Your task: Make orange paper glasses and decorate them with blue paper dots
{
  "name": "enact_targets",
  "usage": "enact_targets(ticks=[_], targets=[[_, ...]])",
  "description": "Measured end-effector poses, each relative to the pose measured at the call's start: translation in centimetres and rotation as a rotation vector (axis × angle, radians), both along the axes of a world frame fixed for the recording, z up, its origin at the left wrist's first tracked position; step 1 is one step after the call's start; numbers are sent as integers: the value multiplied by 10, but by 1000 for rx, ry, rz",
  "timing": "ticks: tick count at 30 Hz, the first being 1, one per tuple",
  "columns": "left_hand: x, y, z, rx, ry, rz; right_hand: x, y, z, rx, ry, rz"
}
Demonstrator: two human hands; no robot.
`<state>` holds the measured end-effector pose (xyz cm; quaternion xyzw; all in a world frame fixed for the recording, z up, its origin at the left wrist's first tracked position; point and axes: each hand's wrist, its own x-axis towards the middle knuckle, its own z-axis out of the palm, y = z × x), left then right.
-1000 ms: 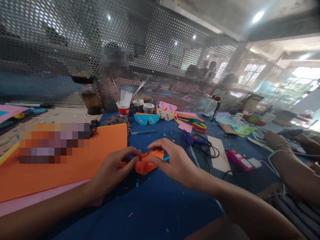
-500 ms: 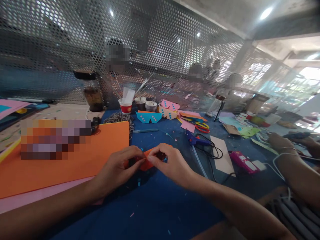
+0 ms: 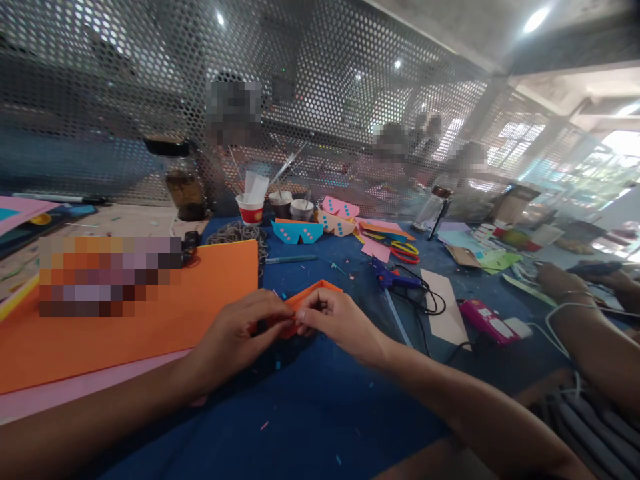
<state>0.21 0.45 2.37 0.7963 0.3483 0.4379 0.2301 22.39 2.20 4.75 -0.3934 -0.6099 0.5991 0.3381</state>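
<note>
A small folded piece of orange paper (image 3: 311, 291) is held low over the blue table (image 3: 300, 407). My left hand (image 3: 250, 323) pinches its left side between thumb and fingers. Close beside it, my right hand (image 3: 333, 320) is closed on the same piece, fingers curled and fingertips almost meeting those of the left. Much of the paper is hidden behind my fingers. Tiny blue scraps (image 3: 278, 365) lie around it. Behind my hands stand a blue paper mask shape (image 3: 297, 233) with small squares stuck on it, and similar peach (image 3: 336, 225) and pink (image 3: 340, 208) ones.
Large orange sheets (image 3: 210, 287) lie at left. On the right are a blue glue gun (image 3: 400, 279) with a black cord, a beige card (image 3: 443, 307), a magenta box (image 3: 487, 322) and scissors (image 3: 404, 251). Paper cups (image 3: 251, 210) stand at the back. Another person's arm (image 3: 585, 333) rests far right.
My right hand has turned a little and its fingers have curled in closer to the left fingertips. The orange paper has shifted slightly in my grip.
</note>
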Motion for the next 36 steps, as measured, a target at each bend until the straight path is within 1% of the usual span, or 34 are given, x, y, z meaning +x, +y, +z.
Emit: enact_targets(ticks=[4,7,8,10,13,15,18,25,30,33,36], targets=[[0,0,0,11,4,0,0,2,-4,-81,60,34],[0,0,1,17,0,6,0,0,-3,-53,41,28],[1,0,1,18,-4,7,-1,-1,-2,-16,28,21],[1,0,1,22,-15,13,-1,-4,-2,116,-9,-16],[1,1,2,21,-38,33,0,-6,-4,397,-122,-71],[1,1,4,20,-48,39,1,-6,-6,567,-203,-75],[2,0,5,22,-51,45,5,-5,-7,730,-270,-63],[0,2,-1,59,-72,48,10,-5,-7,918,-367,-11],[-2,4,-4,99,-75,43,11,-4,-13,1080,-413,-37],[-2,4,-4,116,-58,41,11,-4,-14,1119,-448,-50],[-2,4,-4,139,-43,53,10,-5,-14,1123,-462,-62]])
